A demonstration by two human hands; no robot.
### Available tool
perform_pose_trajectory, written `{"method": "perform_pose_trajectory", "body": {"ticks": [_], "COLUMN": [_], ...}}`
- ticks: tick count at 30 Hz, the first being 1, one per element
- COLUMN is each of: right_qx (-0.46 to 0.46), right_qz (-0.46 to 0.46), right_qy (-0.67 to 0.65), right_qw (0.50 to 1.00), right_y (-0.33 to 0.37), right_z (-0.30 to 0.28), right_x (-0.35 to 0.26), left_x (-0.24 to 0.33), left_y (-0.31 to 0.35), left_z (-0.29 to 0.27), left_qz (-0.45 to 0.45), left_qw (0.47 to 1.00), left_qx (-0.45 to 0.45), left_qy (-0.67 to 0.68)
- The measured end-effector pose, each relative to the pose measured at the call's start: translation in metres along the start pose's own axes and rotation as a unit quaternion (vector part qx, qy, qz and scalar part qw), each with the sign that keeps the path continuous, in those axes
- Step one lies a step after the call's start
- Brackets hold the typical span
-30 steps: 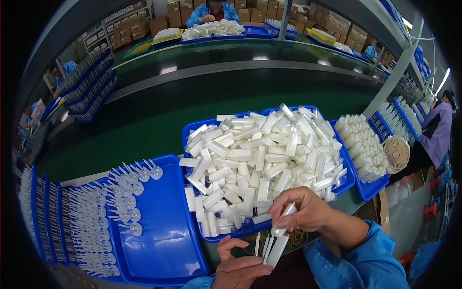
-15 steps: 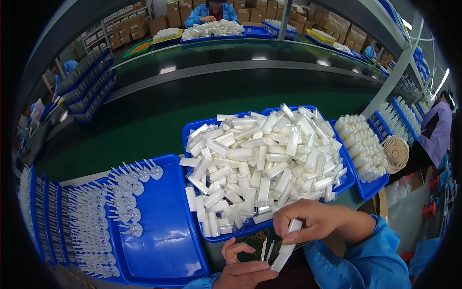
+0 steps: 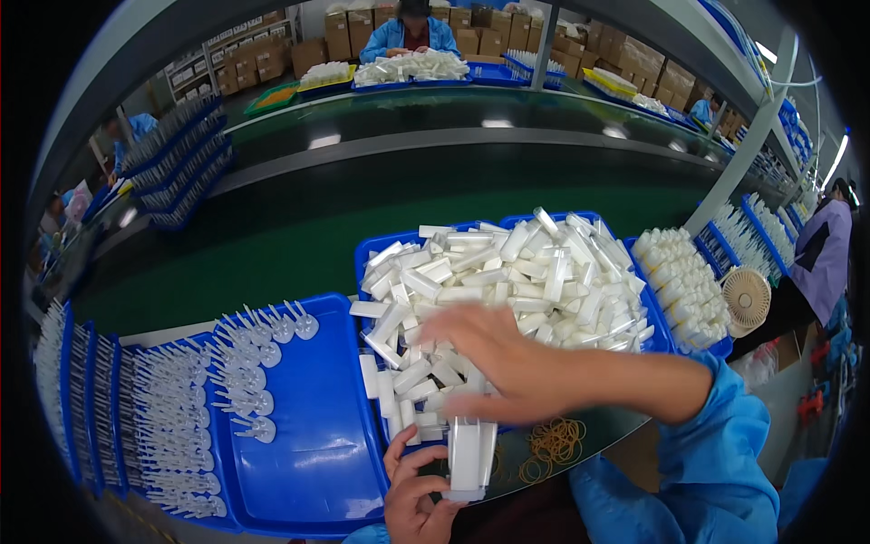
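Note:
Near the front edge, my left hand [image 3: 419,497] is closed around the lower side of a clear plastic case with a white block inside [image 3: 466,461], held upright. My right hand [image 3: 517,367] reaches across the pile of white blocks in clear sleeves [image 3: 521,263]. Motion smears its fingers, so their grip and any contact with the pile cannot be made out. The pile overfills two blue trays [image 3: 362,249] in front of me.
Rubber bands [image 3: 555,446] lie right of the held case. At left, a blue tray [image 3: 308,453] carries clear round-based stems [image 3: 254,399]. White parts [image 3: 684,286] and a small fan [image 3: 747,297] stand at right. Beyond the green belt [image 3: 299,236], a person in blue [image 3: 412,36] sits working.
My right hand has moved from beside my left hand, up and left over the pile. My left hand has shifted left, and the case it holds now stands more upright. The view has shifted slightly.

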State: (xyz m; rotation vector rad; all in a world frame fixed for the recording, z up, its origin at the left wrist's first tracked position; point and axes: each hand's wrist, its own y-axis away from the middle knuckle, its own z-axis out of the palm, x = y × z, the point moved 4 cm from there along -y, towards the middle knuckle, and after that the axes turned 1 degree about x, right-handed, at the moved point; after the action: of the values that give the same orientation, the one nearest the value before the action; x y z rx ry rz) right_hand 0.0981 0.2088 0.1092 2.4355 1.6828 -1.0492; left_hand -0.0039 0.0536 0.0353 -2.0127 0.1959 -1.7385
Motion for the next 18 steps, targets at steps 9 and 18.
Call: {"method": "perform_pose_trajectory", "body": {"ticks": [9,18], "right_qx": [-0.177,0.017], "right_qz": [-0.161,0.079], "right_qy": [0.361,-0.092], "right_qw": [0.901,0.993], "right_y": [-0.069,-0.008], "right_z": [0.053,0.001], "right_x": [0.038,0.022], "left_x": [0.006,0.014], "left_y": [0.003,-0.004], "left_z": [0.001,-0.008], "left_qz": [-0.024,0.006], "left_qw": [0.996,1.0], "left_qx": [0.048,0.015], "left_qy": [0.068,-0.007]}}
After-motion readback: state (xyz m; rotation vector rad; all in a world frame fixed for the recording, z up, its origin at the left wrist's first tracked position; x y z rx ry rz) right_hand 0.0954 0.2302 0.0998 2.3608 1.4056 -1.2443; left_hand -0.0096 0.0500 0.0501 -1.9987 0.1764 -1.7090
